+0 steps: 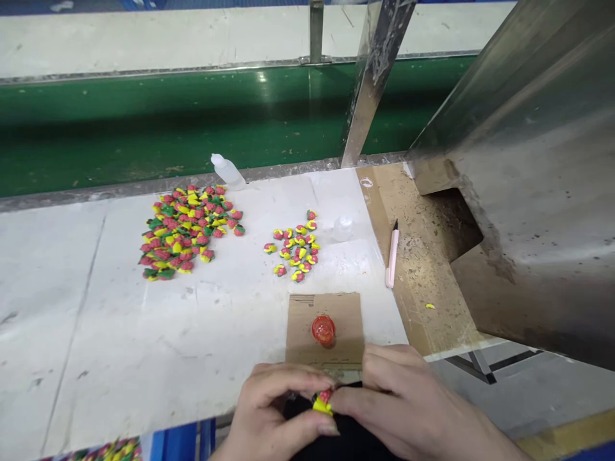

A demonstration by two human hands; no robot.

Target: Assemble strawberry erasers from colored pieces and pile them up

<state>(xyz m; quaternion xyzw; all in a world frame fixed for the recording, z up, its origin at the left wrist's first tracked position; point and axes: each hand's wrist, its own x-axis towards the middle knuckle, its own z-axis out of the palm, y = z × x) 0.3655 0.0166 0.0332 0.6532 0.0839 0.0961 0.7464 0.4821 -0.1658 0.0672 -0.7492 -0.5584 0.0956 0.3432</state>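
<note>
At the table's near edge, my left hand (281, 410) pinches a small red and yellow strawberry-like figure (323, 402) between thumb and forefinger. My right hand (398, 397) is closed, its fingertips pressed against the figure's right side. Whether the right fingers also hold some tiny part is hidden. Just beyond my hands, a small red cup (323, 330) stands on a square of brown cardboard (300, 320). Farther out lies a loose group of similar red and yellow figures (298, 251). To the left is a larger pile of red, yellow and green figures (187, 230).
A white squeeze bottle (228, 171) stands by the back edge, and a clear round item (343, 228) sits right of the group. A pink pen-like cutter (393, 256) lies near a yellow scrap (430, 306). A metal panel (538, 179) rises at right; a green belt (168, 128) runs behind.
</note>
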